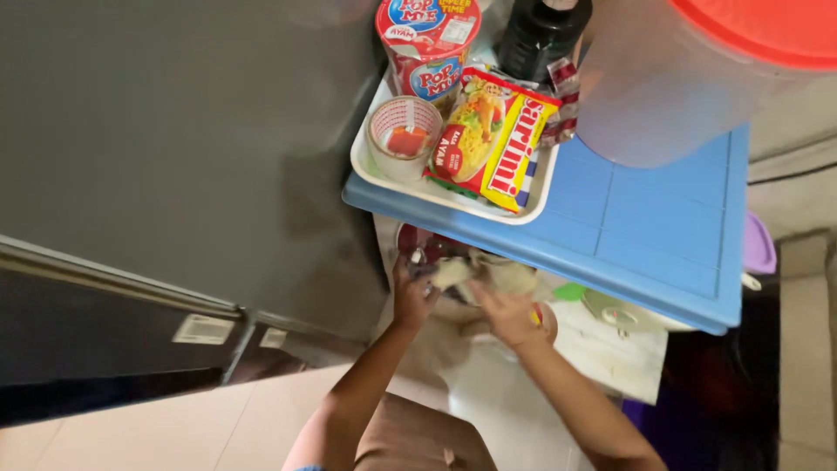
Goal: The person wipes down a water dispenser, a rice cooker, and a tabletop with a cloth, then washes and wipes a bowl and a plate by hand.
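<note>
Above the fingers sit one noodle cup (429, 44), one yellow noodle packet (493, 139) and one small clear cup (404, 137). Beside those stand one dark bottle (539, 37) and one red-lidded jug (671, 83), with one white tray (366, 166).

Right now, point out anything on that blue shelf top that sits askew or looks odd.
The yellow instant noodle packet lies tilted, propped on the rim of the white rectangular tray, one corner poking past the edge. The tray itself sits at the very front edge of the blue plastic shelf top. Nothing looks spilled.
</note>
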